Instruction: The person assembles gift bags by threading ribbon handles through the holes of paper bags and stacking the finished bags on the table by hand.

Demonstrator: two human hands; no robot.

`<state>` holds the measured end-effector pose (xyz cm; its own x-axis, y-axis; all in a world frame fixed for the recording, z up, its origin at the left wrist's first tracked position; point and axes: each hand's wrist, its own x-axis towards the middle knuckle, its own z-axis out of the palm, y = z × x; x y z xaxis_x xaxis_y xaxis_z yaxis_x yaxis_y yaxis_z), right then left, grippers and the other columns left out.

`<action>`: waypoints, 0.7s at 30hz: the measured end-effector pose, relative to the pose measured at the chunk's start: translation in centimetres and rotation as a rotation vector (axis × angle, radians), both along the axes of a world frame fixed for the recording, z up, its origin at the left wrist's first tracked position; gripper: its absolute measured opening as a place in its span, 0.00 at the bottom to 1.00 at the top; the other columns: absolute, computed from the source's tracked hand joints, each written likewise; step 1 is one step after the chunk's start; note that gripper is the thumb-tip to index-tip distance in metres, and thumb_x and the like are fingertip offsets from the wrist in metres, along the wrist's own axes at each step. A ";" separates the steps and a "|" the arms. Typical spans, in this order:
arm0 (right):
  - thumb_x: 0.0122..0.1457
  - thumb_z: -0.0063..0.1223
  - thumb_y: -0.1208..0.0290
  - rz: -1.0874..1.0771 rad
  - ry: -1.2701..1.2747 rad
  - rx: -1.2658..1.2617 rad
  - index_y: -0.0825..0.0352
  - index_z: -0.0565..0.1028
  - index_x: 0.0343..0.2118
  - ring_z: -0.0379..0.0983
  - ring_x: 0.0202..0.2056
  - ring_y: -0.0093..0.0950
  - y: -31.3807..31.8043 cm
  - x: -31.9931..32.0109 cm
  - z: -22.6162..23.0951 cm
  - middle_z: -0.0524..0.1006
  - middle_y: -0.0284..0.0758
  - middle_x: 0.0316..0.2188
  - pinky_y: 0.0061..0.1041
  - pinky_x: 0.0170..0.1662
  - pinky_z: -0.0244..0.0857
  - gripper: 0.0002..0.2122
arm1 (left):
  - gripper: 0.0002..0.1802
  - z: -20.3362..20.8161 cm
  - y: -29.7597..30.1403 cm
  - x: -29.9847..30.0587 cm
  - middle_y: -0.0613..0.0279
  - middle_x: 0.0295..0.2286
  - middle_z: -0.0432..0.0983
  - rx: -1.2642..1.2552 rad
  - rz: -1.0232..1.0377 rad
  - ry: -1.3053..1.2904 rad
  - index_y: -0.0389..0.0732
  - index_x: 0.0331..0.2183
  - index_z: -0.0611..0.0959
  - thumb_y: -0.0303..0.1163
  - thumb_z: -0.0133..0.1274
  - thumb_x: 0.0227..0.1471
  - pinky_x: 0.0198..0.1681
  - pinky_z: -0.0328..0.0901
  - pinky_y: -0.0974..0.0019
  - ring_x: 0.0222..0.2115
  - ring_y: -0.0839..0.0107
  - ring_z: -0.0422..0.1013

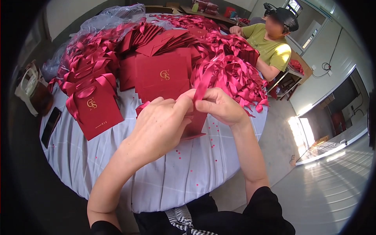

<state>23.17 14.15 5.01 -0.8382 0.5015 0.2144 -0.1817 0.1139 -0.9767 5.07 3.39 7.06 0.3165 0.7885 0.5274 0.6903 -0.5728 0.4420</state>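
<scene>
At frame centre we pinch a red ribbon (202,84) between our left hand (162,123) and right hand (219,105) over a red paper bag (194,124), seemingly threading its handle, which next needs steady pulling, beside the finished bag (96,109) at left.

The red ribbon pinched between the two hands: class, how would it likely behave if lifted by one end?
The red ribbon would probably flop: it bends where the left hand and right hand pinch it. It is likely very light, being a thin strip. Its glossy sheen suggests it may slip.
</scene>
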 end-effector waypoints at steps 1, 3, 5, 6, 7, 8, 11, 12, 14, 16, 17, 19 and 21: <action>0.62 0.50 0.67 -0.033 -0.006 0.021 0.72 0.77 0.43 0.72 0.39 0.19 -0.1 -0.1 0.3 0.78 0.31 0.35 0.21 0.46 0.65 0.13 | 0.11 -0.1 0.0 -0.1 0.55 0.26 0.75 -0.006 0.001 0.001 0.38 0.32 0.71 0.21 0.55 0.45 0.34 0.63 0.58 0.28 0.55 0.71; 0.63 0.50 0.66 -0.191 -0.074 0.136 0.70 0.79 0.39 0.71 0.34 0.15 -1.0 -0.5 1.0 0.78 0.26 0.29 0.19 0.40 0.65 0.12 | 0.11 -0.2 0.1 -0.2 0.54 0.27 0.75 -0.013 0.007 0.011 0.37 0.33 0.70 0.20 0.53 0.46 0.34 0.63 0.58 0.28 0.53 0.71; 0.64 0.48 0.67 -0.318 -0.003 0.100 0.71 0.79 0.37 0.70 0.33 0.15 -1.8 -1.5 -0.2 0.78 0.26 0.28 0.18 0.39 0.65 0.12 | 0.10 0.0 0.0 -0.3 0.53 0.28 0.75 -0.038 0.013 0.029 0.36 0.33 0.70 0.19 0.53 0.46 0.34 0.63 0.57 0.29 0.52 0.70; 0.65 0.44 0.71 -0.402 -0.072 0.180 0.73 0.78 0.35 0.71 0.32 0.15 -2.1 -1.6 -0.2 0.78 0.27 0.28 0.18 0.38 0.66 0.11 | 0.10 0.1 0.0 -0.3 0.51 0.29 0.75 -0.061 0.012 0.045 0.35 0.34 0.70 0.19 0.52 0.47 0.34 0.63 0.56 0.30 0.51 0.70; 0.65 0.43 0.73 -0.426 0.014 0.169 0.73 0.77 0.34 0.71 0.32 0.16 -2.5 -1.9 -0.5 0.77 0.28 0.27 0.18 0.38 0.66 0.11 | 0.10 0.1 -0.1 -0.4 0.51 0.29 0.75 -0.065 0.018 0.046 0.35 0.34 0.70 0.19 0.52 0.47 0.34 0.63 0.56 0.30 0.51 0.70; 0.64 0.42 0.74 -0.449 0.100 0.158 0.74 0.76 0.33 0.71 0.31 0.16 -2.8 -2.3 -0.7 0.77 0.29 0.27 0.18 0.37 0.66 0.11 | 0.10 0.2 -0.2 -0.5 0.50 0.30 0.75 -0.055 0.029 0.077 0.34 0.35 0.70 0.18 0.51 0.47 0.35 0.64 0.56 0.31 0.50 0.70; 0.64 0.42 0.75 -0.451 0.112 0.190 0.74 0.76 0.33 0.71 0.31 0.17 -3.1 -2.7 -0.7 0.78 0.31 0.27 0.18 0.38 0.66 0.11 | 0.13 0.5 -0.6 -1.2 0.48 0.32 0.74 -0.063 -0.007 0.045 0.33 0.38 0.70 0.15 0.48 0.47 0.39 0.65 0.57 0.34 0.50 0.71; 0.64 0.42 0.75 -0.475 0.100 0.238 0.74 0.76 0.33 0.72 0.32 0.17 -3.3 -3.0 -0.6 0.78 0.31 0.27 0.18 0.38 0.66 0.11 | 0.15 0.8 -0.8 -1.6 0.47 0.34 0.74 -0.075 -0.067 -0.025 0.32 0.39 0.70 0.14 0.47 0.46 0.40 0.65 0.57 0.36 0.50 0.71; 0.64 0.41 0.75 -0.532 0.095 0.255 0.74 0.76 0.33 0.72 0.32 0.18 -3.6 -2.8 -0.4 0.78 0.32 0.28 0.19 0.38 0.66 0.11 | 0.15 1.9 -1.2 -2.2 0.50 0.34 0.73 0.024 -0.093 -0.106 0.33 0.39 0.73 0.14 0.48 0.46 0.41 0.66 0.61 0.35 0.55 0.72; 0.64 0.41 0.75 -0.538 0.096 0.255 0.74 0.77 0.34 0.74 0.33 0.19 -3.7 -2.1 0.0 0.79 0.33 0.29 0.19 0.38 0.67 0.11 | 0.10 3.2 -2.1 -3.2 0.54 0.32 0.73 0.194 0.079 -0.047 0.34 0.35 0.76 0.17 0.51 0.46 0.39 0.65 0.64 0.33 0.59 0.71; 0.64 0.41 0.75 -0.530 0.065 0.230 0.74 0.77 0.34 0.75 0.33 0.19 -3.8 -1.7 0.3 0.79 0.34 0.30 0.19 0.39 0.67 0.11 | 0.07 3.3 -2.4 -4.0 0.54 0.31 0.73 0.175 0.197 -0.045 0.34 0.34 0.76 0.19 0.52 0.48 0.37 0.64 0.65 0.32 0.60 0.71; 0.64 0.41 0.74 -0.522 0.031 0.200 0.74 0.77 0.34 0.75 0.32 0.19 -4.0 -1.4 0.2 0.79 0.34 0.29 0.19 0.38 0.67 0.12 | 0.06 3.4 -3.9 -4.6 0.55 0.25 0.72 0.055 0.421 0.027 0.32 0.30 0.76 0.26 0.50 0.53 0.33 0.63 0.64 0.27 0.59 0.70; 0.65 0.41 0.74 -0.512 0.022 0.210 0.74 0.77 0.33 0.74 0.31 0.19 -4.5 -1.7 -0.1 0.79 0.34 0.28 0.19 0.37 0.68 0.12 | 0.21 2.0 -4.5 -5.2 0.44 0.20 0.68 -0.152 0.468 -0.023 0.32 0.23 0.76 0.40 0.47 0.58 0.28 0.61 0.52 0.25 0.45 0.67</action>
